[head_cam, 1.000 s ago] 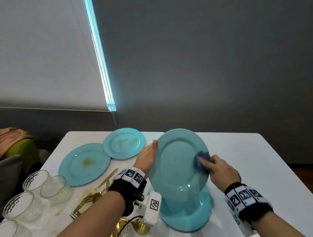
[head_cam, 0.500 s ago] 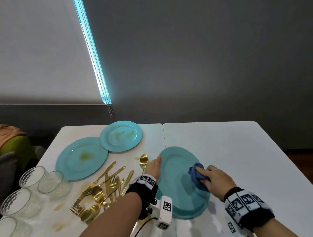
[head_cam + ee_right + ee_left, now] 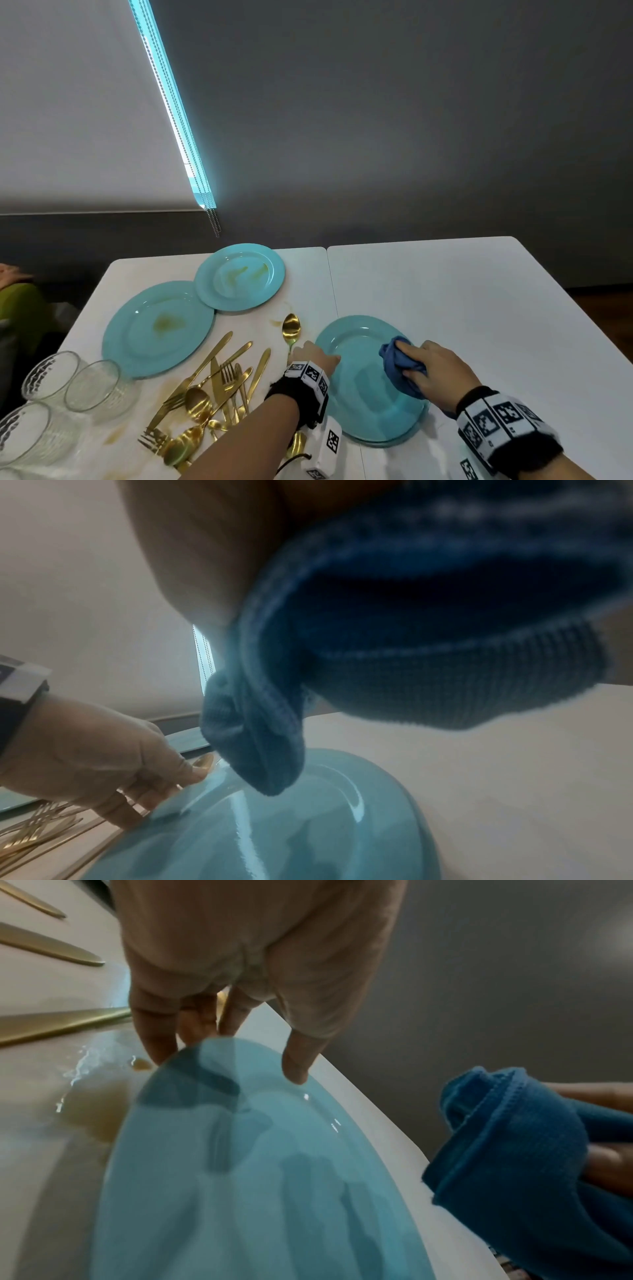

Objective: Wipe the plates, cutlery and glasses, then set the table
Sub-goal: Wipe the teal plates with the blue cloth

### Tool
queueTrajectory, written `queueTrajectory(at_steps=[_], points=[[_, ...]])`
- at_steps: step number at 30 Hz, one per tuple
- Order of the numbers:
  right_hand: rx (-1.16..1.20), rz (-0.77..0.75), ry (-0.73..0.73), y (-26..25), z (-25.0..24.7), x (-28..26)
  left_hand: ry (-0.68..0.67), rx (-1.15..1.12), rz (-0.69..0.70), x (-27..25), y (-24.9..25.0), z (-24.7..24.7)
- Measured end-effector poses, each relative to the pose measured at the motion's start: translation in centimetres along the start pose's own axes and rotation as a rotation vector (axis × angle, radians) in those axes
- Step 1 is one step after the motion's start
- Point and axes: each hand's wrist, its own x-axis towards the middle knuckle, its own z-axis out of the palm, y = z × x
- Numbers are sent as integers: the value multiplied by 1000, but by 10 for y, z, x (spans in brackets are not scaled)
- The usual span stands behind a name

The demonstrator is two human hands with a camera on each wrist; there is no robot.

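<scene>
Plate (image 3: 363, 394) lies flat on tabletop (image 3: 479, 308). Your left hand (image 3: 313, 358) grips its left rim, thumb on top. Your right hand (image 3: 435, 371) grips bunched blue cloth (image 3: 399, 368) above the plate.

A home dining room: white table (image 3: 445, 291) with plates, gold cutlery (image 3: 219, 387), window blind (image 3: 85, 102)

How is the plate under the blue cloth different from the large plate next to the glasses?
The plate under the cloth shows no stains; the large plate by the glasses has a yellowish smear in its middle. The left hand grips the first plate's rim while the right hand holds the blue cloth over it; nobody touches the second. Both are turquoise and round.
</scene>
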Motion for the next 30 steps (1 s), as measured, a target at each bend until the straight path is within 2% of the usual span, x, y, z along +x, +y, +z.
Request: queueTrajectory(at_steps=[5,9,11,14,18,19,22,26,29,30], points=[[41,9,5,-16,3,11,-86,-99,-8,11,1,-9],[85,8,17,-30,0,22,-11,-279,-48,34,-12,-51],[97,12,18,-37,-2,28,7,-169,-51,45,-28,-75],[105,16,17,-49,-5,38,101,-93,54,63,-58,-105],[112,22,28,-62,-9,54,82,2,35,94,-85,-120],[118,26,36,-65,-11,57,77,-40,10,100,-90,-121],[127,37,41,-70,-12,63,72,-272,0,121,-99,-125],[143,55,35,-73,-11,64,39,-789,-84,134,-88,-130],[158,73,37,-72,-13,61,74,-1208,-213,132,-81,-133],[168,81,42,-71,-14,60,144,-1284,-230,131,-79,-136]])
